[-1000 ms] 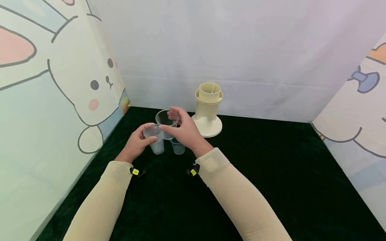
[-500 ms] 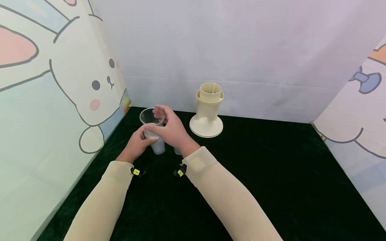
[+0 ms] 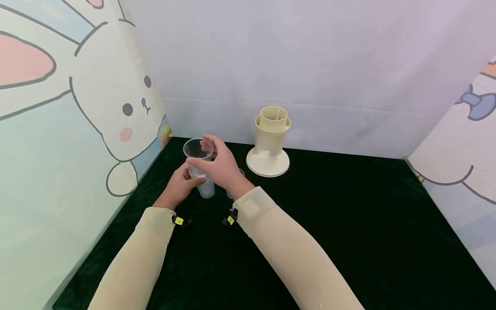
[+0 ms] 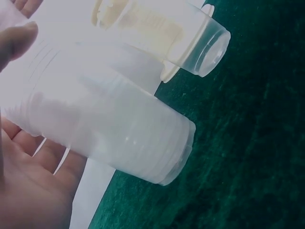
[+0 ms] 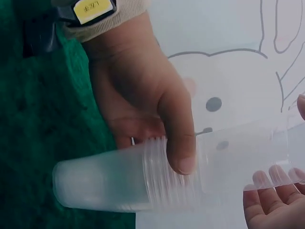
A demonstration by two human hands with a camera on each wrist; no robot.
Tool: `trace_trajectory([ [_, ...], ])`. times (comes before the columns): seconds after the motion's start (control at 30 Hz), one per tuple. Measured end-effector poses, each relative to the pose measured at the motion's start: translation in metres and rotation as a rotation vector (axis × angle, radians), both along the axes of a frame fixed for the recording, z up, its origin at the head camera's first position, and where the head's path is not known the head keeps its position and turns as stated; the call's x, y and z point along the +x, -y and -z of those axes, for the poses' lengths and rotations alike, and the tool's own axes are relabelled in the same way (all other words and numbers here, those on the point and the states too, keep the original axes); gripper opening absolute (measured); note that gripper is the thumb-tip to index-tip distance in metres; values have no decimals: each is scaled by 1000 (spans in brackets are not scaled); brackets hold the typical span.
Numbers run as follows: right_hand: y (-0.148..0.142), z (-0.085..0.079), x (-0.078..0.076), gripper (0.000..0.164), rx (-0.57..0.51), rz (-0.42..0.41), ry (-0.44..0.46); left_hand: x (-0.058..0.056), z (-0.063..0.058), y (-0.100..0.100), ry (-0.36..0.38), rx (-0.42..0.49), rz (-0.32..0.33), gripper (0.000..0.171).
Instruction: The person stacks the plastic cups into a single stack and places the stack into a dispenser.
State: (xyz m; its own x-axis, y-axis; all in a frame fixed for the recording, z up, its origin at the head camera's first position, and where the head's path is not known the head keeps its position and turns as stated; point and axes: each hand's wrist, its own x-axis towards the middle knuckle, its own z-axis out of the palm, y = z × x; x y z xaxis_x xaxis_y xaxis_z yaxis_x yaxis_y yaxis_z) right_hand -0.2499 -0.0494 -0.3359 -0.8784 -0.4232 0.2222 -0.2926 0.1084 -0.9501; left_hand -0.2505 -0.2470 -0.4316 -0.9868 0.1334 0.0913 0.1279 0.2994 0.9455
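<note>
My left hand grips an upright stack of nested clear plastic cups, thumb on the near side. In the right wrist view the ribbed rims of the stack lie under that thumb. My right hand holds a single clear plastic cup by its upper part, fingers around the far side. This cup stands above the stack, its lower end at the stack's mouth; how deep it sits is hard to tell. Another clear cup is on the table, mostly hidden behind my right hand in the head view.
A cream plastic stand with a round base and a tube-shaped top stands at the back, right of the hands. Dark green cloth covers the table. A white curtain closes the back, and rabbit-printed panels flank the sides.
My right hand has carried the single cup leftward from beside the stack to above it, and it has stayed there over the last half second. My left hand keeps holding the stack.
</note>
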Motion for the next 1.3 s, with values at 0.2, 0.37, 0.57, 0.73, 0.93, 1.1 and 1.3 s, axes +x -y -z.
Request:
trace_trajectory([
  [0.2,1,-2,-6,75,39,2,-20,-1,-1,1,8,7,7,67],
  [0.37,1,1,-12,76,78,15,-19,-2,0,0,-14,-8,16,70],
  [0.57,1,12,-17,75,119,11,-6,-3,1,1,-17,-69,-22,69],
  [0.73,1,19,-16,75,131,5,12,-4,1,1,-19,-38,1,63],
  [0.93,2,25,-15,78,149,12,36,-4,0,1,-17,-42,12,64],
  [1.1,4,30,-17,79,163,13,43,-4,1,1,-26,-42,13,62],
  [1.3,4,34,-18,83,174,9,53,-3,1,1,-35,-42,15,62],
])
